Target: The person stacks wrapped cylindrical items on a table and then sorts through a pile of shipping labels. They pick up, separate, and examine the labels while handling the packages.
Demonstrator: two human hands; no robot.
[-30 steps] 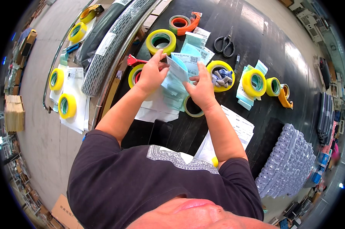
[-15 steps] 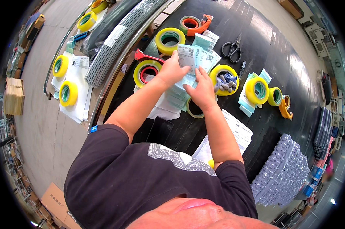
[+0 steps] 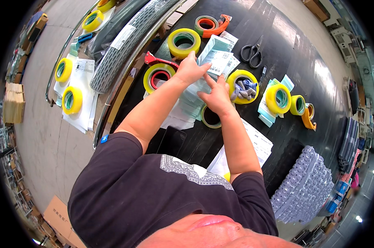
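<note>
A white printed shipping label [image 3: 216, 61] on pale green backing lies over other labels on the black table. My left hand [image 3: 190, 71] pinches its left edge, thumb on top; the fingers beneath are partly hidden. My right hand [image 3: 218, 97] has its fingers spread, their tips at the label's lower edge. Under and between my hands lies a loose heap of pale green label strips [image 3: 191, 100]. A yellow tape roll [image 3: 253, 97] with bluish-grey gloves [image 3: 244, 89] inside its ring is just right of my right hand.
Beyond my hands are a yellow tape roll [image 3: 174, 47], an orange tape dispenser [image 3: 219, 28] and black scissors [image 3: 256, 60]. A red-handled dispenser [image 3: 154, 59] is left. A phone [image 3: 172, 140] and papers [image 3: 255, 142] lie nearer. Bubble wrap [image 3: 304, 188] sits right; a metal rail [image 3: 125, 78] borders the left.
The upper label has turned and come down flatter, its printed face at a new angle. My left thumb has moved onto it, and my right fingers have spread and drawn slightly back.
</note>
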